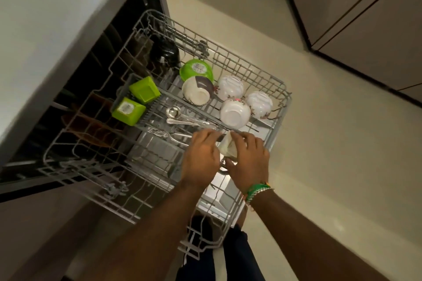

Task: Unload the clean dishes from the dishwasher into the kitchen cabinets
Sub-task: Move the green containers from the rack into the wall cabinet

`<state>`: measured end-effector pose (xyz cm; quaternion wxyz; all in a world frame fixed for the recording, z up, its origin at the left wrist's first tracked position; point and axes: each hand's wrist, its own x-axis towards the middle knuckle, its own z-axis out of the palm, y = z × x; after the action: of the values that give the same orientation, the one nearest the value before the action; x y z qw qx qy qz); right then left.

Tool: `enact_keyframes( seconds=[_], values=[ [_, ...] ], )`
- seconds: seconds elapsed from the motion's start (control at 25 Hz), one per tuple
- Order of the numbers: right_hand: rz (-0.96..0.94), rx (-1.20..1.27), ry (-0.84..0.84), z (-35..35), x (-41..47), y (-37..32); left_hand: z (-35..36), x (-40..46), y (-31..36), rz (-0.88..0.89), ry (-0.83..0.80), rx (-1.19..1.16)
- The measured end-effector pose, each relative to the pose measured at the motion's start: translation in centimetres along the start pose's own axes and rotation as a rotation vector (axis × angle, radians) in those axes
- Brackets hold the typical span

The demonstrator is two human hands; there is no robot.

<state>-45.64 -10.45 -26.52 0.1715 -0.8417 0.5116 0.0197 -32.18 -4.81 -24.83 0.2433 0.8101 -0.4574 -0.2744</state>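
The grey wire dishwasher rack is pulled out over the floor. Both my hands meet over its near right part around a cream cup: my left hand holds its left side, my right hand its right side. Farther back, upside down, stand three white bowls, a cream and grey cup, a green bowl and two green square cups. Spoons and forks lie flat mid-rack. A black item sits at the back.
The open dishwasher and a pale countertop are at the left. Brown lower cabinets run along the upper right. Cream floor lies to the right of the rack. My legs show below the rack.
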Motion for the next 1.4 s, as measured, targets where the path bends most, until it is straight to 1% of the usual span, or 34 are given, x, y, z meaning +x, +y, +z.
enact_keyframes(
  seconds=[0.04, 0.08, 0.16, 0.24, 0.32, 0.44, 0.52, 0.6, 0.8, 0.96, 1.08, 1.2, 1.28, 1.36, 1.4],
  values=[
    [-0.020, 0.023, 0.031, -0.4, 0.0, -0.6, -1.5, 0.9, -0.9, 0.029, 0.099, 0.063],
    [-0.041, 0.054, 0.059, -0.8, 0.2, -1.5, -3.3, 2.0, -2.2, 0.017, 0.180, 0.140],
    [-0.069, 0.121, 0.082, -1.3, 1.5, -4.1, -7.2, 4.5, -5.5, -0.108, 0.286, 0.288],
    [-0.107, 0.206, 0.088, -1.5, 3.8, -7.2, -10.3, 6.3, -9.0, -0.301, 0.315, 0.356],
    [-0.201, 0.266, 0.081, -1.1, 6.7, -10.6, -11.9, 7.2, -12.0, -0.414, 0.258, 0.370],
    [-0.378, 0.255, 0.019, 0.1, 11.5, -15.2, -12.4, 7.6, -14.7, -0.392, 0.208, 0.325],
    [-0.466, 0.228, 0.037, 1.0, 14.2, -17.5, -12.0, 7.5, -15.6, -0.358, 0.212, 0.333],
    [-0.523, 0.199, 0.047, 1.8, 16.1, -19.0, -11.5, 7.2, -16.0, -0.349, 0.249, 0.290],
    [-0.633, 0.106, 0.003, 4.8, 18.6, -21.1, -10.9, 6.2, -16.9, -0.359, 0.386, 0.100],
    [-0.650, 0.011, 0.016, 5.8, 18.9, -21.3, -10.8, 4.7, -17.3, -0.405, 0.471, -0.056],
    [-0.639, -0.009, -0.008, 5.8, 19.1, -21.7, -10.8, 3.8, -18.1, -0.394, 0.528, -0.121],
    [-0.599, -0.055, -0.037, 5.2, 19.1, -22.5, -11.0, 3.6, -18.0, -0.381, 0.554, -0.135],
    [-0.608, -0.091, -0.030, 4.5, 19.0, -22.4, -11.2, 3.9, -18.0, -0.373, 0.550, -0.135],
    [-0.593, -0.064, 0.013, 3.7, 18.6, -21.8, -11.6, 4.4, -17.6, -0.379, 0.558, -0.181],
    [-0.552, 0.015, 0.038, 3.4, 18.4, -21.5, -11.8, 4.6, -17.2, -0.392, 0.570, -0.231]
  ],
)
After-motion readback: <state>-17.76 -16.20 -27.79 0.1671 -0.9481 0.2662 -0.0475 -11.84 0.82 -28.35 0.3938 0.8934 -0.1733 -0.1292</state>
